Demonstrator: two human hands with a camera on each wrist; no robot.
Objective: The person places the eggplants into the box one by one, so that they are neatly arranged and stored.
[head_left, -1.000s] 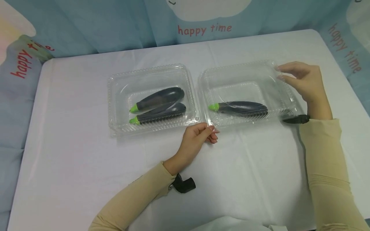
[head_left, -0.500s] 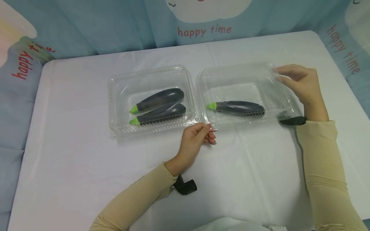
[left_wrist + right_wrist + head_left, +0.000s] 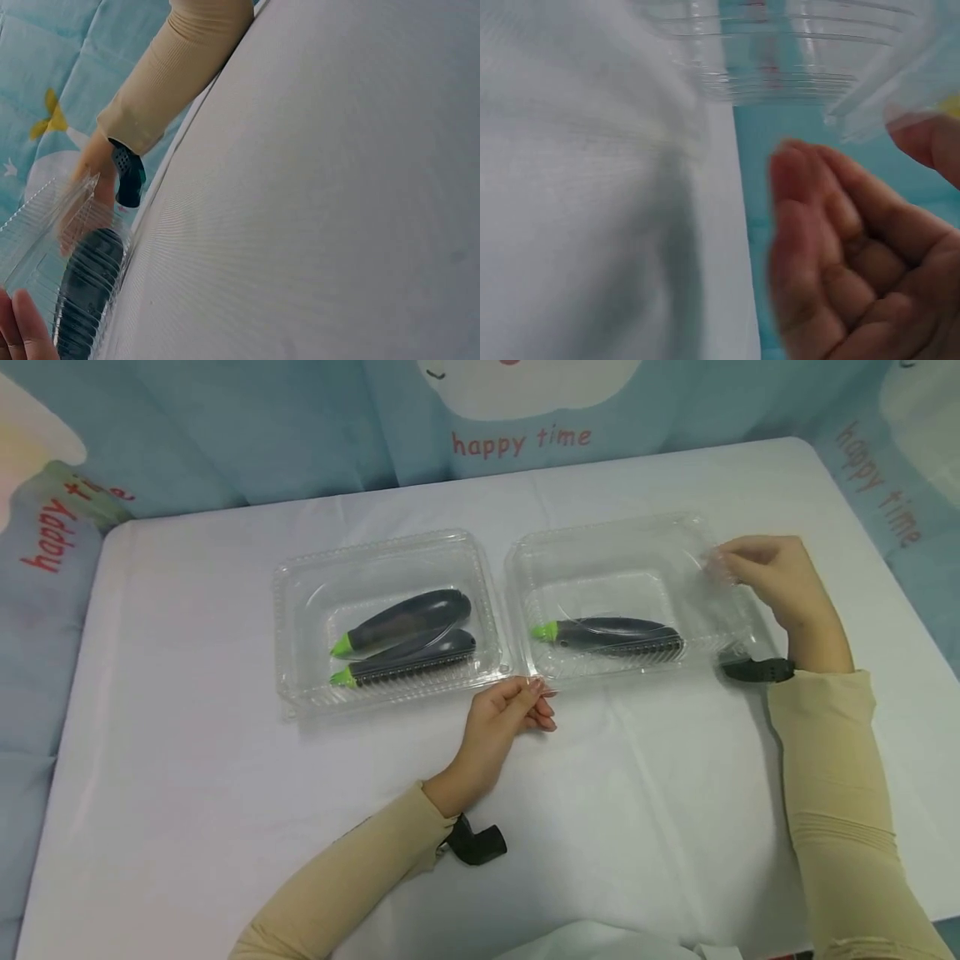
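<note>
Two clear plastic clamshell boxes stand side by side in the head view. Inside the left box (image 3: 303, 610) lie two dark eggplants (image 3: 411, 620) with green tips. The right box (image 3: 600, 547) holds one eggplant (image 3: 615, 633). My left hand (image 3: 498, 727) pinches the right box's near left corner between thumb and fingers. At that box's far right corner is my right hand (image 3: 776, 577). In the right wrist view its thumb (image 3: 926, 142) touches the plastic rim, while the bent fingers (image 3: 802, 225) stay apart from the thumb. Blur softens those fingertips.
A white cloth covers the table (image 3: 187, 810). Blue curtains (image 3: 300, 427) with printed words hang along its back and sides. A black wrist device (image 3: 477, 843) sits at the left wrist, and another one (image 3: 753, 668) at the right.
The right box has slid slightly left. My right hand has come a little nearer along its corner, with thumb and fingers closer together in the head view. The left hand keeps its pinch.
</note>
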